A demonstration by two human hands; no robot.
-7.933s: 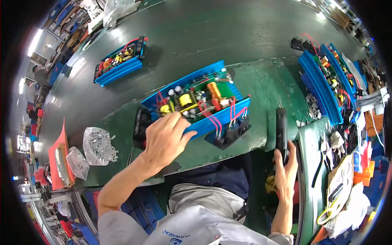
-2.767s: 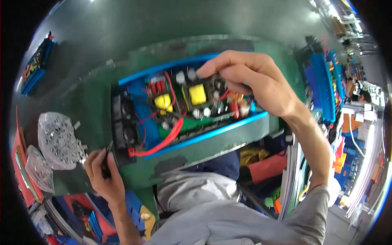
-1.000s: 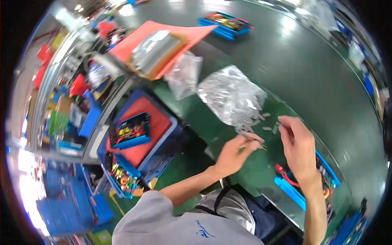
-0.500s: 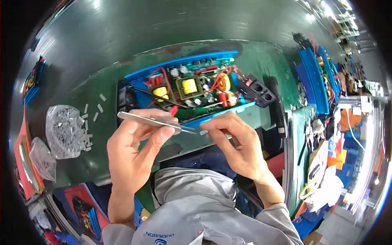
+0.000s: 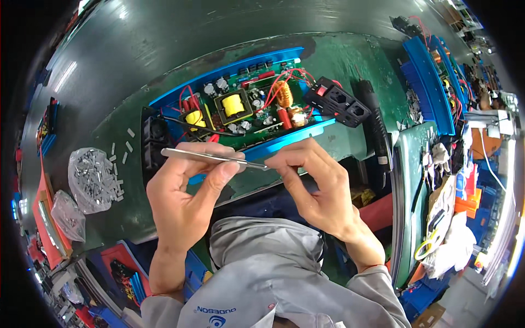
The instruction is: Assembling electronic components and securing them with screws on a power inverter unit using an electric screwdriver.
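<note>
Green bench, tweezers, blue-lettered shirt

"What do the tweezers look made of?"

"Metal, smooth and silvery, with a bit of shine."

"And the box?"

"It looks like blue metal, smooth, with a bright shine along its edge."

"The sockets look like black plastic, and so does the screwdriver."

"Yes, and the bag is thin, clear plastic, all crinkly (it catches the light in little spots)."

"The green bench is scuffed and a bit rough in patches."

"But the dark table behind it is smooth and glossy. And the shirt is grey cloth, matt and full of creases."
</note>
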